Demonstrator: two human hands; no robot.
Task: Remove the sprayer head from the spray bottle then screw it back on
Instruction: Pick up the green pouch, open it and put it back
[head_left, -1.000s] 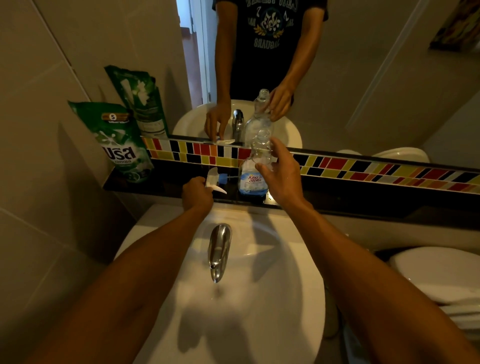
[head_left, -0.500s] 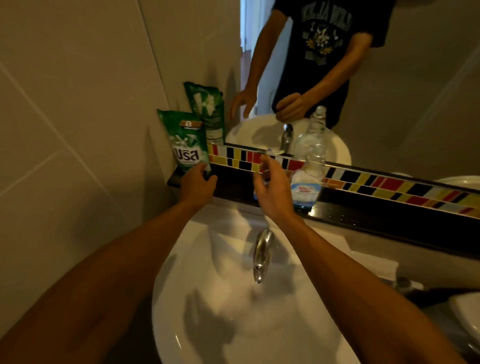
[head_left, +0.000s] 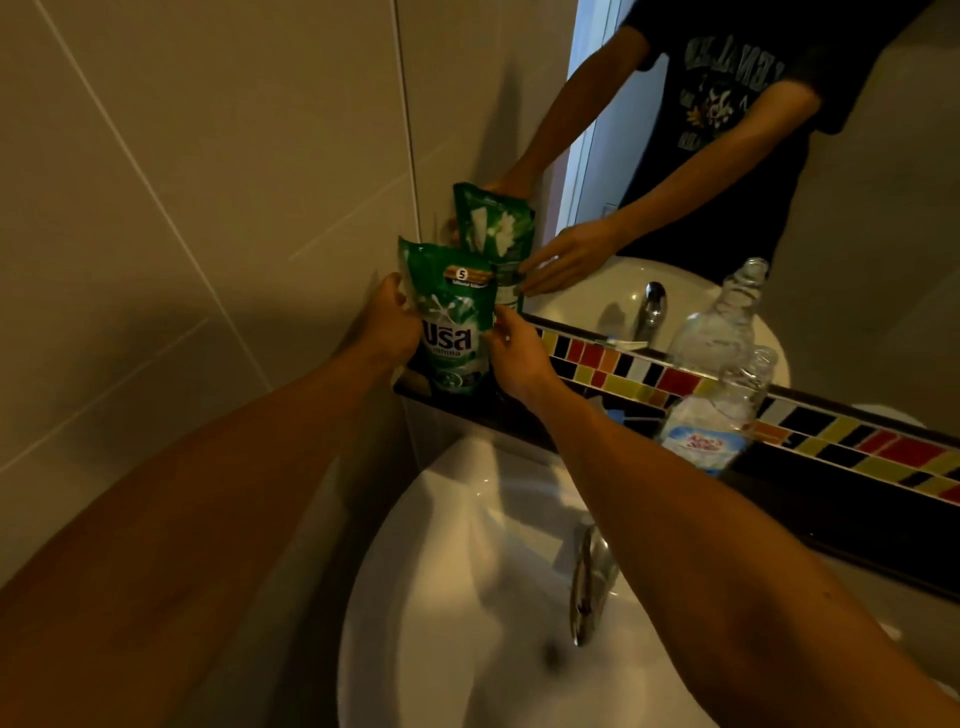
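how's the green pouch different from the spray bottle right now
The green pouch is opaque with bold white lettering; the spray bottle is clear with a small pale label. The left hand and right hand are on the pouch's sides; the bottle stands untouched, its neck open with no sprayer head. Both stand upright on the dark ledge below the mirror.

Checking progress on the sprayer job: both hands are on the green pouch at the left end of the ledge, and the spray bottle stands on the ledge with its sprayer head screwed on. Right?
Not quite. The head view shows the spray bottle with an open neck, no sprayer head on it. The rest holds: left hand and right hand flank the green pouch on the ledge.
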